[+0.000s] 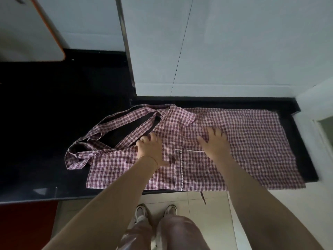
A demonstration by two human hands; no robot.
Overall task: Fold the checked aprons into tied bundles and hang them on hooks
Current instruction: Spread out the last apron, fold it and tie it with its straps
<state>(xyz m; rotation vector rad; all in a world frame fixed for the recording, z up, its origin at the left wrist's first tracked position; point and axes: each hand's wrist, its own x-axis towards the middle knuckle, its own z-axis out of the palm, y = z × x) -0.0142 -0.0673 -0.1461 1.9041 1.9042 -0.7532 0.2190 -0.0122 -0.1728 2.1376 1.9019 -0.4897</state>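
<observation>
Your checked apron lies spread flat on the black countertop, its right part reaching the counter's end and its near edge hanging just over the front lip. The cloth is red-and-white check. A patch pocket with a white trimmed edge sits on the near half; nothing shows inside it. The straps loop out to the left, loose and untied. Your left hand has its fingers curled, pinching a strap where it meets the bib. Your right hand presses flat on the apron's middle, fingers spread apart.
</observation>
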